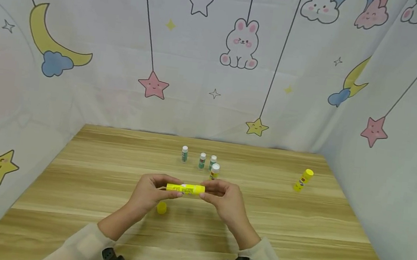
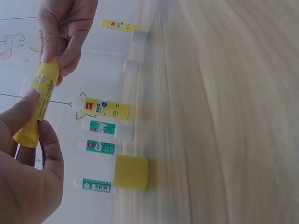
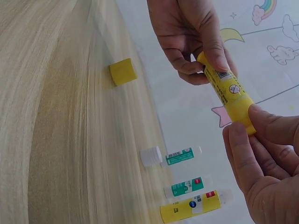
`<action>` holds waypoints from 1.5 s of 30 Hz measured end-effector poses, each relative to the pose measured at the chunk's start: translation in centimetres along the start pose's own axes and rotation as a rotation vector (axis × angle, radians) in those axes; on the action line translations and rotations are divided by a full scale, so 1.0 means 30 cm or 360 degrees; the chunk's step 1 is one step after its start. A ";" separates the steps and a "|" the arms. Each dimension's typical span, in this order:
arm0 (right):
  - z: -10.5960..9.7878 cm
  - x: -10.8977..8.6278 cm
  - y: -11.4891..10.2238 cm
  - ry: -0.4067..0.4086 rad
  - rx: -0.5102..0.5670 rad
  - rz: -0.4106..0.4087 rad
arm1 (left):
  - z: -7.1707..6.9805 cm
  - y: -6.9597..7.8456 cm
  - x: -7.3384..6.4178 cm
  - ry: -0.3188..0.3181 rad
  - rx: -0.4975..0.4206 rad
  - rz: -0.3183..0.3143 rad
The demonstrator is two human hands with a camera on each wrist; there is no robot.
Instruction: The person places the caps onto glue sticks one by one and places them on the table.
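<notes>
Between both hands a yellow glue stick is held level above the table. My left hand pinches one end with thumb and fingers. At the other end, my right hand pinches the smooth yellow part. A yellow cap stands on the table just below my left hand. Behind the hands is a yellow glue stick with a white top, beside several green-labelled glue sticks.
A yellow glue stick with a yellow cap stands at the right of the wooden table. Loose white caps appear on the table in the left wrist view. A patterned cloth surrounds the back and sides.
</notes>
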State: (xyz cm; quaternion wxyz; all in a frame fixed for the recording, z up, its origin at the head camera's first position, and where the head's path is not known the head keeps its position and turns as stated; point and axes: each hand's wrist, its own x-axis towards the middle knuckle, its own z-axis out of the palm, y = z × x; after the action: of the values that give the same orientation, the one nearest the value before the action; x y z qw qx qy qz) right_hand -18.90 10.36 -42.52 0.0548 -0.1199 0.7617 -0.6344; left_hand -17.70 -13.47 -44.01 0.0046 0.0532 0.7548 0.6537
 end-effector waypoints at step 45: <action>0.006 -0.037 -0.001 0.0135 -0.0025 0.0020 | 0.057 0.030 -0.016 0.0158 0.0235 0.0127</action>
State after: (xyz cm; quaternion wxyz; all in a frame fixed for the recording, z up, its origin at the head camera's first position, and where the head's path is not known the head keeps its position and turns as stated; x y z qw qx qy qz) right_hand -17.77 10.46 -42.60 0.0255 -0.0884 0.7691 -0.6325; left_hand -17.02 -11.70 -43.39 -0.0628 0.0509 0.7975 0.5979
